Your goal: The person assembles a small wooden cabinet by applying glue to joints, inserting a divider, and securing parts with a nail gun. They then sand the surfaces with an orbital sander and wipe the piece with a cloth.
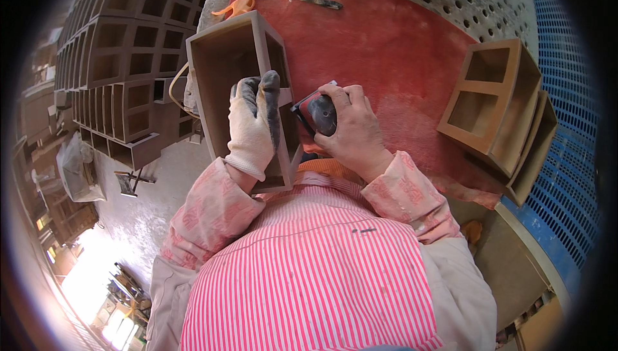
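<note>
A brown, open wooden box (222, 58) with windowed openings along one side stands on the left of the red-covered bench. My left hand (253, 125), in a white glove with dark fingertips, grips the box's side wall, fingers inside and thumb along the outer side. Bare, my right hand (357, 125) is wrapped round a dark, round-topped hand tool (321, 116) that looks like a palm sander. The tool is held close against the box's windowed side; whether its face touches the wood I cannot tell.
Red sheeting (386, 48) covers the bench. Similar boxes (492, 113) rest at right, beside blue perforated panelling (566, 87). An orange-handled tool (239, 6) and a dark strip (320, 2) lie at the far side. Many stacked boxes (122, 55) stand at left, near a small stool (131, 182).
</note>
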Demonstrator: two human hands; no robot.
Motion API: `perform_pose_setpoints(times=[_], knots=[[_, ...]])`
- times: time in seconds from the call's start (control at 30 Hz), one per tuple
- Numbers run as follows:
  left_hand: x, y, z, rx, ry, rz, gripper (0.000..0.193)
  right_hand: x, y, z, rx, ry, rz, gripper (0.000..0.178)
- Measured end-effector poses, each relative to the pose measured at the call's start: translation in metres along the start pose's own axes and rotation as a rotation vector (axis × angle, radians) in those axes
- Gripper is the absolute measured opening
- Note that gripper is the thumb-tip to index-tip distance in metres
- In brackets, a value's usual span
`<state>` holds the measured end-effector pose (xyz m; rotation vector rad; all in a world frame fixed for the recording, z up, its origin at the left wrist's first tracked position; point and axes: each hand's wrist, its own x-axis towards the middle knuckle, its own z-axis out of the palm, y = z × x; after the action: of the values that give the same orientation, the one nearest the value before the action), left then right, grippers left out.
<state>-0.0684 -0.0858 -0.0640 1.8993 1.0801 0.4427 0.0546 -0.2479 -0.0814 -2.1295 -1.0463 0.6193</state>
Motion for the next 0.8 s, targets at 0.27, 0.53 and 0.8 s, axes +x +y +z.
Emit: perform_pose_setpoints(times=[0.27,0.53,0.8], knots=[[0.001,-0.003,0.003,-0.105,0.021,-0.032,0.041,0.005,-0.018,0.008,-0.074,-0.036,0.031,0.084],[0.001,-0.006,0.003,-0.153,-0.02,-0.048,0.044,0.005,-0.035,0.016,-0.161,-0.056,0.089,0.09],[0.002,-0.003,0.003,-0.182,-0.034,-0.047,0.043,0.001,-0.046,0.016,-0.198,-0.085,0.121,0.088]])
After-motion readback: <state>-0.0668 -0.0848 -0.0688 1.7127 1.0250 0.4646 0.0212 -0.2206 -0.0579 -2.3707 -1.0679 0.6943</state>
